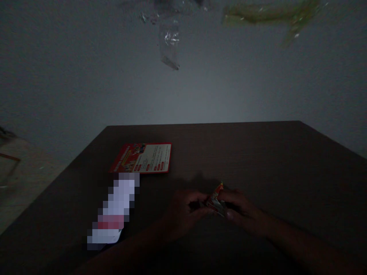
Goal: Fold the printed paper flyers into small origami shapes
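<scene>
Between my two hands, low in the middle of the view, is a small crumpled foil packet [217, 204] with red, orange and silvery print. My left hand [183, 212] pinches its left side with thumb and fingers. On the other side, my right hand [243, 212] grips the packet between thumb and forefinger. One corner sticks up above the fingers. The dim light hides whether the packet is torn and what is inside it.
Both hands are over a dark wooden table [229, 152]. A red and white printed leaflet [155, 158] lies left of centre. Nearer, a bright elongated object [117, 202] is masked by pixelation. Behind stands a pale wall [200, 88] with a clear plastic bag [169, 44] and yellowish tape [260, 15].
</scene>
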The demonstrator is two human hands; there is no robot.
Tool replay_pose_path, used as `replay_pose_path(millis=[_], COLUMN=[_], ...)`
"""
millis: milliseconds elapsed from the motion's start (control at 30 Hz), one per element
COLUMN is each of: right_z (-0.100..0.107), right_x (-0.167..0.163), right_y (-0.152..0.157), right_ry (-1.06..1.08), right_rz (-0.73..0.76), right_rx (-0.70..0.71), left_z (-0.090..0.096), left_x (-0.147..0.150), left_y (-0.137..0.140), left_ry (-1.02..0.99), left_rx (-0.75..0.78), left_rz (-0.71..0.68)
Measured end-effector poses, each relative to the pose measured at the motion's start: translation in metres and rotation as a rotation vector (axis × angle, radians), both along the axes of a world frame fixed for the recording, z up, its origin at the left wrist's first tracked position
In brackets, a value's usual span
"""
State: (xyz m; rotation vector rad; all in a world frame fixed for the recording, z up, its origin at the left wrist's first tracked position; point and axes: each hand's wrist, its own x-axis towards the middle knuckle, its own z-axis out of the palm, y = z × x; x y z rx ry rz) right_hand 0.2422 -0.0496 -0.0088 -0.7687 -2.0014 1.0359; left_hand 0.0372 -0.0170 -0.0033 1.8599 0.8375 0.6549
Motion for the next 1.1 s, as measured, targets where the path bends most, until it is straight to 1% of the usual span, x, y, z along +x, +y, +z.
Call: replay_pose_path(millis=[133,233,633,700,833,900,1000,1100], right_z=[-0.0016,-0.0022,-0.003,-0.002,-0.0018,-0.0034,-0.0073,-0.0101], right_x=[0.0009,0.001,0.0007,0.0013,0.0008,-0.0004,-0.0017,-0.0017], right_y=[0.0003,0.0006,0.0005,-0.0006,-0.0031,-0.0042,-0.0051,-0.0051], right_ry=[0.008,0.015,0.024,0.044,0.116,0.176,0.244,0.264], right_rz=[0.016,0.012,-0.038,-0.042,-0.099,-0.12,-0.115,-0.135], right_rx=[0.013,0.024,0.059,0.039,-0.06,-0.116,-0.182,-0.207], left_z=[-0.001,-0.0004,0.0,0.0013,0.0025,0.001,-0.0035,-0.0068], left_x=[-0.0011,-0.0016,-0.0011,-0.0009,-0.0012,-0.0015,-0.002,-0.0023], left_y=[0.0004,0.0006,-0.0003,-0.0005,-0.0004,0.0002,0.0013,0.0019], left_ry=[0.035,0.024,0.009,-0.001,0.007,0.013,-0.011,-0.022], left_rx=[0.001,-0.002,0.024,0.01,-0.047,-0.049,-0.036,-0.033], left_rz=[0.007,-0.002,0.014,0.015,0.057,0.089,0.11,0.116])
